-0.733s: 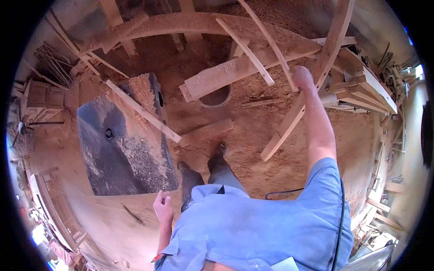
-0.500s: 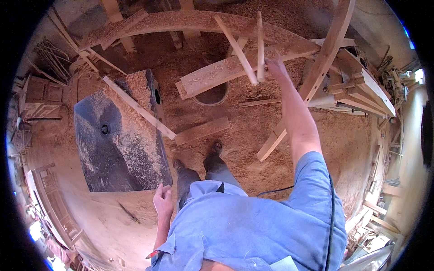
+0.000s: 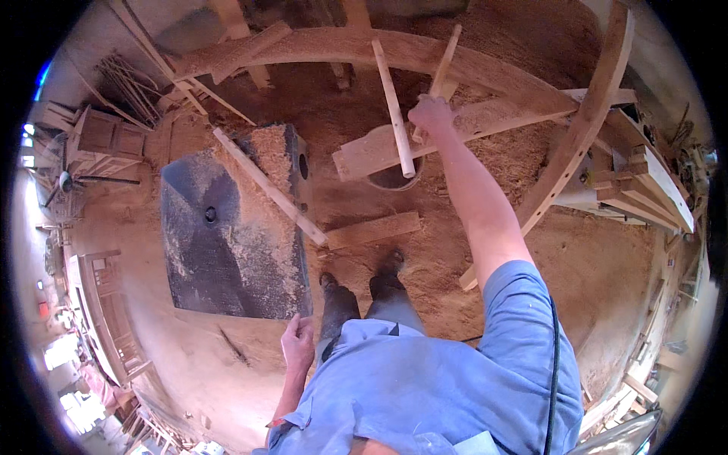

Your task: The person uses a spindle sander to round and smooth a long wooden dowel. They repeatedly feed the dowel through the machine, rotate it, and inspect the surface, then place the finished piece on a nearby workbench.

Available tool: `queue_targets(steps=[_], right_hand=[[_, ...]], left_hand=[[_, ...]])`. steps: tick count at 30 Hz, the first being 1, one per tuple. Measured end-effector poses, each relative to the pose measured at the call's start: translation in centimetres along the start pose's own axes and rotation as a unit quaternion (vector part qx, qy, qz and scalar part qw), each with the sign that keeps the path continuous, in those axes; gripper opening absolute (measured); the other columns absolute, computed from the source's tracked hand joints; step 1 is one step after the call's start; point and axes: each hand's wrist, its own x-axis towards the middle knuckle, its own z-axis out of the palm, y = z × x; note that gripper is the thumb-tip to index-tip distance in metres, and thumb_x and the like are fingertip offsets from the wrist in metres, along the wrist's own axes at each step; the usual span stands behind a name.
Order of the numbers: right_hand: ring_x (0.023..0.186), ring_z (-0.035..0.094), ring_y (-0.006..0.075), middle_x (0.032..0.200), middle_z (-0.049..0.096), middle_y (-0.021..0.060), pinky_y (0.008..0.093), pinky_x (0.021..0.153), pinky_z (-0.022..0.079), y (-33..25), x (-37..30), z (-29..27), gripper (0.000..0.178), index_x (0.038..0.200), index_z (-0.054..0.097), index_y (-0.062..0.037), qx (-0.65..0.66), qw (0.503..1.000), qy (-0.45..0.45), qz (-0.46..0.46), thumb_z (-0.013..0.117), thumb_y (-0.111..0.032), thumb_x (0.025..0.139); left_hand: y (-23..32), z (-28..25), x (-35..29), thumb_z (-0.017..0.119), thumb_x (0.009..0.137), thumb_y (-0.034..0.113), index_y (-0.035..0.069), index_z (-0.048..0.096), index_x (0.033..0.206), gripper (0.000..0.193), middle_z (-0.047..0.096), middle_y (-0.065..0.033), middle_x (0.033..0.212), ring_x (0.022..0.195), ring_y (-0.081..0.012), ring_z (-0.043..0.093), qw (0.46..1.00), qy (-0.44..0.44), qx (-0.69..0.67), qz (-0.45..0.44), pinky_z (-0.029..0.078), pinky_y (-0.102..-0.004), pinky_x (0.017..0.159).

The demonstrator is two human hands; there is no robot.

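My right hand (image 3: 432, 115), arm stretched forward, is closed around a thin wooden stick (image 3: 449, 57) that slants up to the right. Just left of it a second pale stick (image 3: 394, 114) leans, its near end over a broad, sawdust-dusted board (image 3: 365, 154). Whether that stick also touches my fingers cannot be made out. My left hand (image 3: 297, 343) hangs low beside the near right corner of a black box-shaped stand (image 3: 220, 269), fingers curled and nothing visible in them.
A wooden strip (image 3: 269, 186) lies slanted across the sawdust-covered stand. A short plank (image 3: 374, 230) rests on the floor ahead of my feet. One long curved-looking beam (image 3: 334, 47) spans the far side; another beam with holes (image 3: 580, 136) slants at right, near stacked timber (image 3: 644, 189).
My right hand has moved left over the board, and its stick now tilts with the top to the right. The other stick's near end has shifted left and nearer. The whole view has shifted.
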Motion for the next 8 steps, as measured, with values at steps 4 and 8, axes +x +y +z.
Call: queue_targets(steps=[4, 8], right_hand=[[0.122, 0.062, 0.0453, 0.145, 0.053, 0.0307, 0.0446, 0.102, 0.054, -3.0, -3.4, 0.2, 0.080, 0.160, 0.040, -0.0084, 0.226, 0.962, 0.149, 0.024, 0.063, -0.013, 0.083], [0.146, 0.045, 0.0437, 0.163, 0.039, 0.0248, 0.0434, 0.122, 0.040, -10.3, -8.3, 0.1, 0.091, 0.165, 0.030, -0.0120, 0.159, 0.985, 0.067, 0.012, 0.063, -0.003, 0.080]], left_hand=[[-0.4, 0.1, -0.1, 0.065, 0.096, 0.007, -0.009, 0.061, 0.137, 0.044, 0.077, -0.0116, 0.110, 0.100, -0.0144, 0.070, 1.000, 0.018, -0.019, -0.005, 0.054, -0.0290, 0.090], [-1.2, 2.2, 2.3, 0.066, 0.096, 0.012, -0.004, 0.057, 0.145, 0.052, 0.077, -0.0148, 0.114, 0.103, -0.0214, 0.071, 0.999, -0.025, -0.028, -0.019, 0.054, -0.0335, 0.097]])
